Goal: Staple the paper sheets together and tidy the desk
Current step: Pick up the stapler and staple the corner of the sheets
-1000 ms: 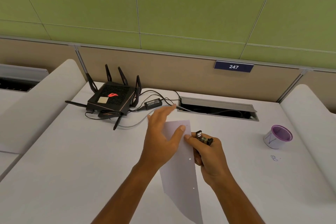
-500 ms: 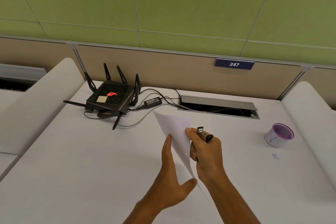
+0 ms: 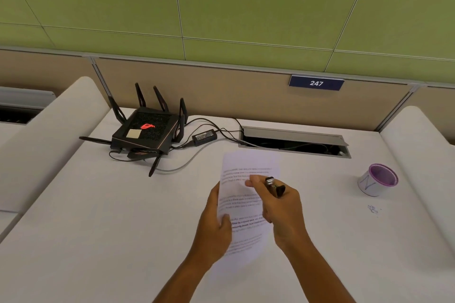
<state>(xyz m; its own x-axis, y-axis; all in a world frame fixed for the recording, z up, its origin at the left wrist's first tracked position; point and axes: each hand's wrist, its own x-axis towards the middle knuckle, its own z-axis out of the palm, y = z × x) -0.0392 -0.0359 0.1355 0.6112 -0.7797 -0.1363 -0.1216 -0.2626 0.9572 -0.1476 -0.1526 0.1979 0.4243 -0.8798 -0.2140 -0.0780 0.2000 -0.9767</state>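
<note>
White printed paper sheets [image 3: 246, 204] are held above the middle of the white desk [image 3: 98, 229], printed side facing me. My left hand [image 3: 214, 229] grips their left edge, thumb on the front. My right hand [image 3: 283, 206] pinches the right edge with thumb and forefinger and holds a small black and silver stapler [image 3: 274, 186] in the same fist. I cannot tell how many sheets there are.
A black router [image 3: 145, 130] with antennas, its power brick [image 3: 204, 136] and cables lie at the back left. An open cable tray [image 3: 295, 141] runs along the back. A purple-rimmed white cup [image 3: 378, 179] stands at the right. Raised white dividers flank the desk.
The sheets have turned from edge-on to face me, printed text now showing. My left hand moved from under the paper to grip its left edge. The right hand stayed.
</note>
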